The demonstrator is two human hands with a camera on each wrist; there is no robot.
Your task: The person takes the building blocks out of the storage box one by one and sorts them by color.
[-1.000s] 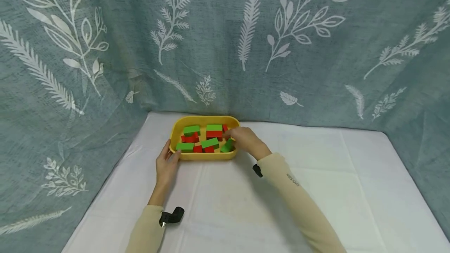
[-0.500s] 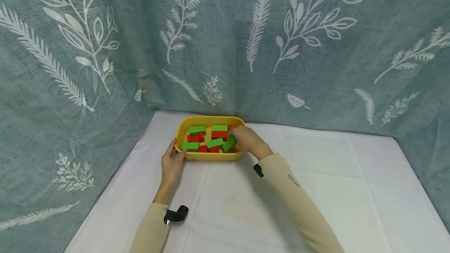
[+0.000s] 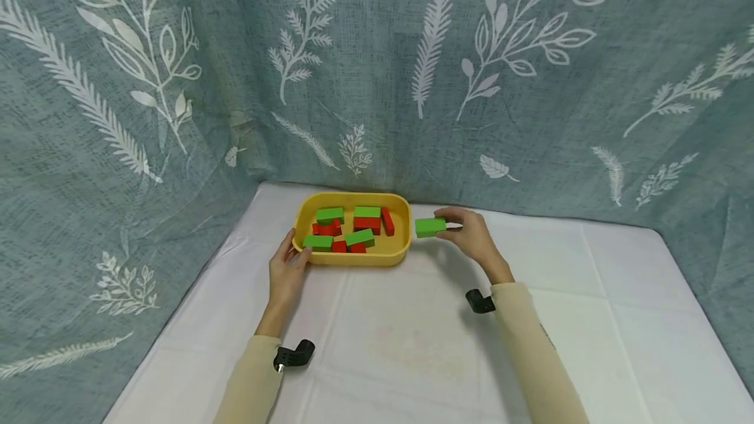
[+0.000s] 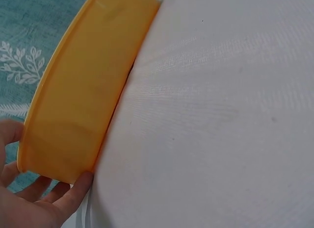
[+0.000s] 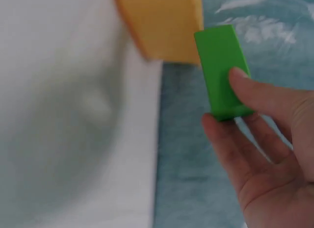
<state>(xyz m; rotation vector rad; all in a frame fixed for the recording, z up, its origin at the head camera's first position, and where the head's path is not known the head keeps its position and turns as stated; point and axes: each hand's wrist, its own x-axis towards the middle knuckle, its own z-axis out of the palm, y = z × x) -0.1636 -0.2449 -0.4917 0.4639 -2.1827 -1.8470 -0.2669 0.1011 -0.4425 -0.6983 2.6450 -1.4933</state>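
My right hand [image 3: 474,234] pinches a green block [image 3: 430,227] between thumb and fingers, just off the right end of the yellow tray [image 3: 406,228]. The right wrist view shows the thumb on the face of this plain rectangular block [image 5: 221,71], with fingers at its lower end. At the tray's near left corner my left hand [image 3: 287,278] holds the wall; in the left wrist view its fingers [image 4: 73,196] lie round the tray's end [image 4: 78,100]. Inside the tray are several green blocks [image 3: 359,238] and red blocks [image 3: 387,222], some partly hidden by others.
A white cloth [image 3: 400,339] covers the table under the tray. Behind it hangs a green-blue curtain [image 3: 377,84] with white leaf prints, close to the tray's far side. Black wrist cameras [image 3: 294,353] sit on both sleeves.
My right hand has lifted the green block out of the tray's right end and carried it rightward past the rim. The left hand stays at the tray's left corner.
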